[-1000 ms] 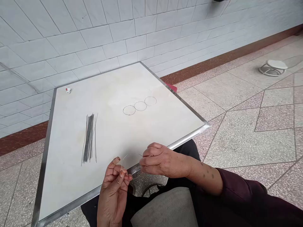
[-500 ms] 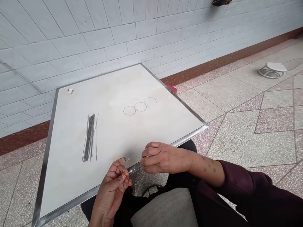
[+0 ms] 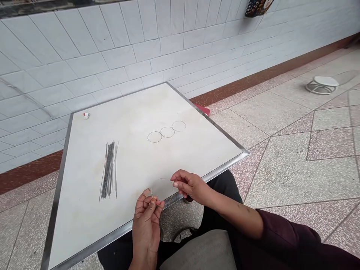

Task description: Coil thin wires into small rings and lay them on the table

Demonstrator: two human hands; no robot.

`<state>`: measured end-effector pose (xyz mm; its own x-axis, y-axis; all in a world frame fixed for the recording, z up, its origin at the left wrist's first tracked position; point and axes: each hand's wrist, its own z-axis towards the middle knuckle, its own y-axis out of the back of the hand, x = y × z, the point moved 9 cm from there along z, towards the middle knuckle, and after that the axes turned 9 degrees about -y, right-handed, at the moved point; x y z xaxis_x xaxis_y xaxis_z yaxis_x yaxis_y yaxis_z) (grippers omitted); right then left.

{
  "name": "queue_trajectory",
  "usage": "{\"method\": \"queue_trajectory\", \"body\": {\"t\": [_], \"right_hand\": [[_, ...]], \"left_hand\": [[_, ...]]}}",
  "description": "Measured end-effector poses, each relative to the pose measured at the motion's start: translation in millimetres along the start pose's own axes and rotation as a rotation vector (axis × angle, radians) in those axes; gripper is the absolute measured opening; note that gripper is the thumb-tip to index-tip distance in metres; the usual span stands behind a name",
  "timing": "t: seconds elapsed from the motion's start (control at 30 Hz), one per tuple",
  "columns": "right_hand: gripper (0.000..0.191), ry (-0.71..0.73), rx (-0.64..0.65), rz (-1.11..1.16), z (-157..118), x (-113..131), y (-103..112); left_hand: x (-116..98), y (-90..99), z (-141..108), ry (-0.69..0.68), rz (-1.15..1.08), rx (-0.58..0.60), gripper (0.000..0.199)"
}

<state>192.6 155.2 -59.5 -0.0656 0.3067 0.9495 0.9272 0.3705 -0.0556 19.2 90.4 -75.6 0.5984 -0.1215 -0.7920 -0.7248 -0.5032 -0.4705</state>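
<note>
Just above the desk's near metal edge (image 3: 112, 233), the left hand (image 3: 146, 225) and right hand (image 3: 191, 186) now stand apart, each pinching one end of a fine wire (image 3: 161, 179). The ring held a moment ago no longer shows clearly, and the wire barely shows against the white top. A bundle of straight wires (image 3: 108, 170) and three wire rings (image 3: 167, 126) lie farther from that edge.
</note>
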Motion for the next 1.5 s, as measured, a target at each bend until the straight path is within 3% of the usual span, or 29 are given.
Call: {"method": "queue_trajectory", "body": {"t": [0.13, 0.27, 0.47, 0.7, 1.07, 1.37, 1.43, 1.5], "right_hand": [[0.025, -0.046, -0.023, 0.042, 4.5, -2.2, 0.4], [0.029, -0.057, -0.105, 0.052, 7.7, -2.4, 9.9], [0.029, -0.115, -0.048, 0.124, 10.3, -10.5, 6.3], [0.026, -0.066, -0.081, 0.172, 6.4, -1.7, 9.6], [0.020, -0.037, -0.113, 0.099, 3.9, 1.5, 12.9], [0.028, -0.041, -0.050, 0.085, 1.7, -5.0, 6.7], [0.029, 0.019, -0.089, -0.030, -2.1, 3.0, 10.8], [0.028, 0.209, -0.186, -0.232, -9.7, 26.1, 16.9]], "left_hand": [[6.8, -1.1, 3.2, 0.009, -0.028, -0.041, 0.037], [9.9, -6.8, 4.6, 0.014, -0.044, 0.000, 0.036], [14.5, -13.2, 2.6, 0.019, -0.085, 0.025, 0.038], [13.9, -23.3, -2.8, 0.061, -0.082, 0.085, 0.030], [15.2, -21.1, -3.8, 0.091, -0.104, 0.082, 0.022], [11.8, -20.8, -4.6, 0.090, -0.100, 0.072, 0.028], [7.4, -19.7, -4.2, 0.082, -0.075, 0.073, 0.034], [3.3, -19.3, -3.6, 0.086, -0.036, 0.092, 0.038]]}}
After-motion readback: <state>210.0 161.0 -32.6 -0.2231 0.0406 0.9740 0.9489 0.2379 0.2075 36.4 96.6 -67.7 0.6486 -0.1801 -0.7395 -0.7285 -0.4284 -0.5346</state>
